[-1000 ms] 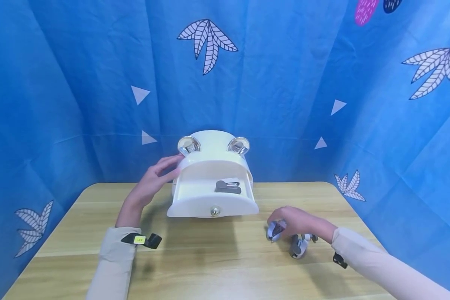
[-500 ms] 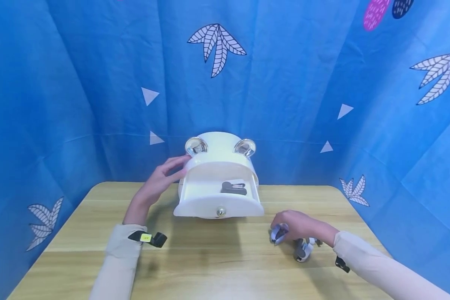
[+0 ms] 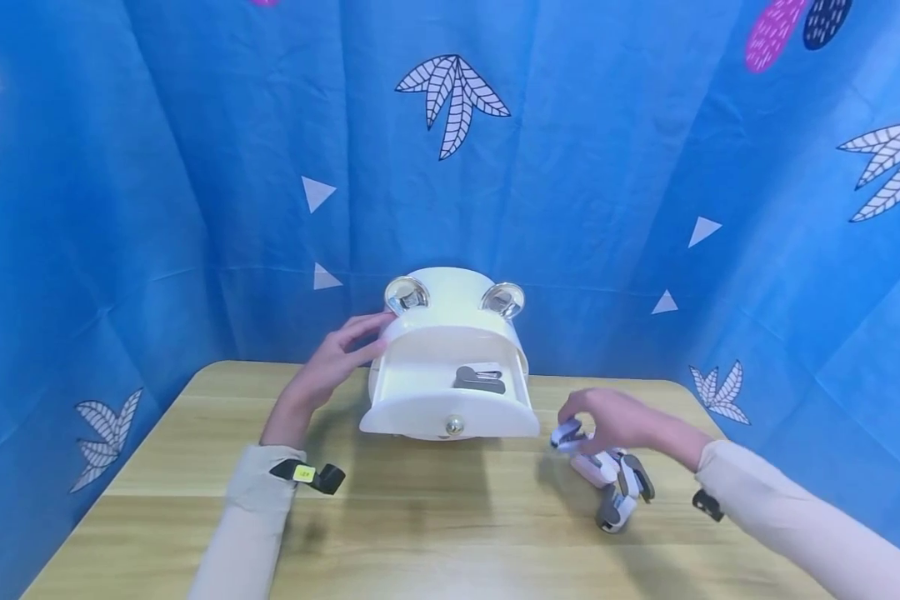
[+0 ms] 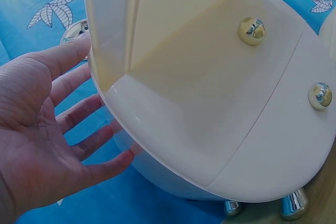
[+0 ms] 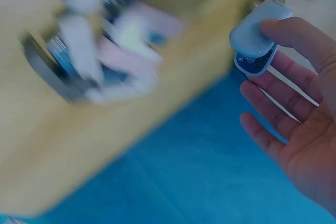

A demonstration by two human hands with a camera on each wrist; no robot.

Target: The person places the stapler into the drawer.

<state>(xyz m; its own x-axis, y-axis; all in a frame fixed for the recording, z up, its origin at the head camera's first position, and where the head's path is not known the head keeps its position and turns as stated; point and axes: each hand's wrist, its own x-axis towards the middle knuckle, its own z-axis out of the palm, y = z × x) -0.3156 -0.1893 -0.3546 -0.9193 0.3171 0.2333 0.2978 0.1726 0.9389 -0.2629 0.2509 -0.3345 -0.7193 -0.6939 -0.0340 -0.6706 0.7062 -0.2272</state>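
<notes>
My right hand (image 3: 618, 418) pinches a small light-blue stapler (image 5: 254, 32) between thumb and fingers, over the right side of the table. Just below it lie several more mini staplers (image 3: 617, 508), grey, white and pinkish, in a loose heap. My left hand (image 3: 328, 368) rests against the left side of a white storage box (image 3: 452, 298) with two shiny round ears; in the left wrist view its fingers are spread and fairly straight along the box wall. The upper drawer (image 3: 412, 417) is pulled out. A dark grey stapler (image 3: 480, 383) lies inside it.
The box stands at the back middle of the wooden table (image 3: 412, 533) on short metallic feet (image 4: 295, 204). A gold knob (image 4: 252, 31) sticks out from the drawer front. Blue patterned cloth (image 3: 607, 167) hangs behind and along both sides.
My right hand has lifted the light-blue stapler up off the heap, uncovering more staplers beneath. My left hand stays at the box. The head view has shifted slightly.
</notes>
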